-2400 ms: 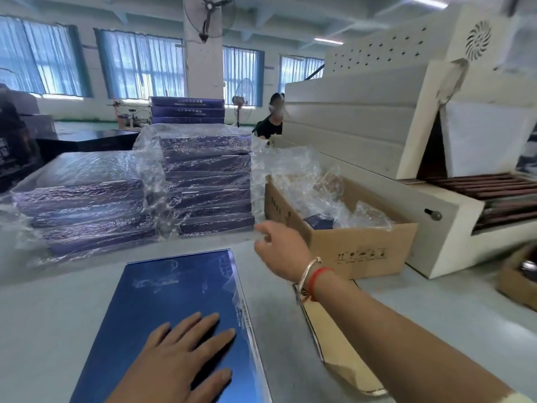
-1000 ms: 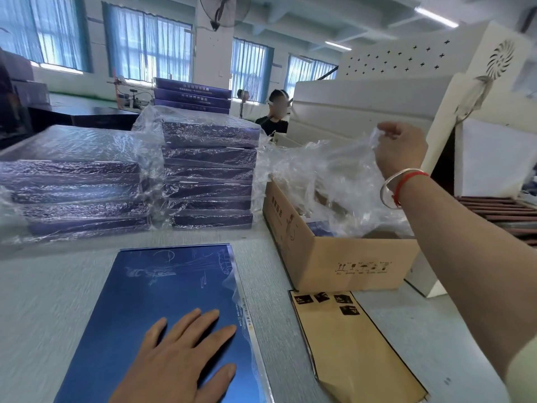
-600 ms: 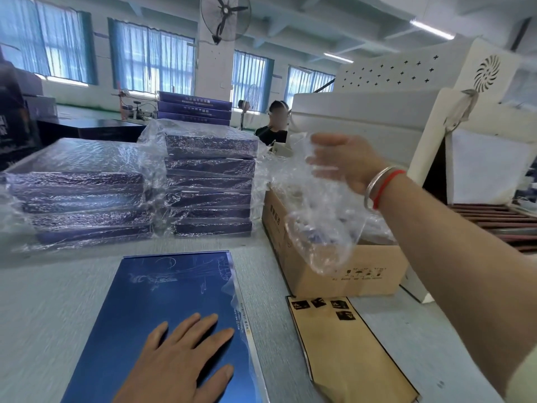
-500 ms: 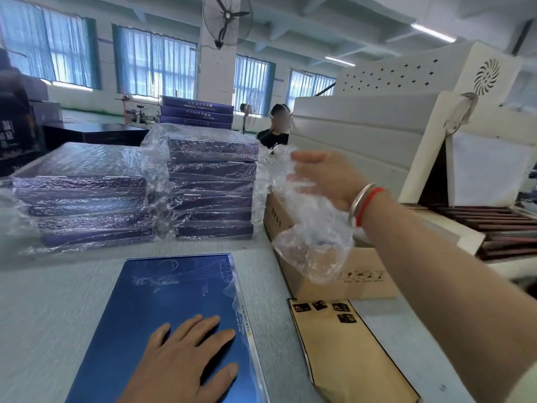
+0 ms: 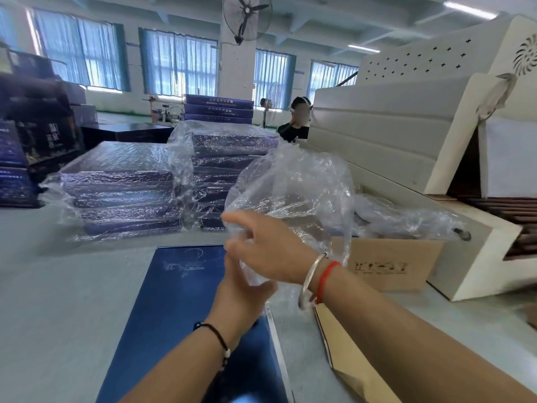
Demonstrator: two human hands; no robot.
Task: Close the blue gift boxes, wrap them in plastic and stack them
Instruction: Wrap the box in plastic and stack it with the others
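- We see our right hand point(image 5: 270, 254), a silver bangle and red cord at its wrist, raised over the worktop point(image 5: 58, 301) with its fingers clamped on a crumpled clear plastic bag point(image 5: 290, 193).
- Our left hand point(image 5: 241, 292), a black cord at its wrist, reaches up under the right one; its fingers touch the bag's lower edge, though we cannot tell whether its grip has closed on the film.
- The blue gift box point(image 5: 180, 309) lies flat and closed on the worktop directly below both hands, its lid showing a pale line drawing.
- Behind it stand two stacks of wrapped boxes point(image 5: 125, 193), side by side, each sheathed in wrinkled plastic.
- To the right, an open cardboard carton point(image 5: 389, 266) holds more loose plastic; a flat piece of cardboard point(image 5: 348, 353) lies in front of it.
- A cream-coloured machine point(image 5: 406, 135) with a roller conveyor runs along the right side.
- A seated person point(image 5: 296, 123) is visible beyond the stacks, and a fan point(image 5: 247, 16) hangs on the pillar.
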